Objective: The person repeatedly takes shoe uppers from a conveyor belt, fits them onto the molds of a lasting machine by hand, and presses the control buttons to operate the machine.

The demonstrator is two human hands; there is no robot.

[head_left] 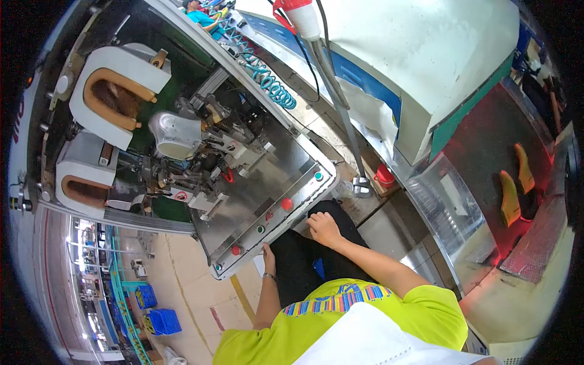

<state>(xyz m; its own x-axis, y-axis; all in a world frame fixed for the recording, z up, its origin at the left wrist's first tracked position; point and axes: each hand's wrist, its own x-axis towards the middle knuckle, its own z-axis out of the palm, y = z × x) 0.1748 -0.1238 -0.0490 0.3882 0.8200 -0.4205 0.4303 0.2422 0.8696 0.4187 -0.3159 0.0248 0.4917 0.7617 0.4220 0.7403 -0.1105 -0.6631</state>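
My left hand (269, 260), with a band at its wrist, is beside the front edge of a machine's control panel (277, 214). It is seen edge-on with its visible fingers fairly straight. Something pale lies beside it, partly hidden. On my dark trousers (302, 264) near the panel's right end rests my right hand (324, 228), fingers loosely bent and apart, holding nothing. Inside the machine sit a silvery rounded form (175, 135), metal clamps (234, 152) and two white blocks with brown U-shaped pads, the upper pad (100, 91) being larger.
Red and green buttons line the panel, including a red button (287, 204). Right of me, two yellowish shoe-shaped pieces (510, 198) lie under red light in a large machine (462, 55). A red container (384, 176) stands between machines. Blue crates (163, 321) sit on the floor at left.
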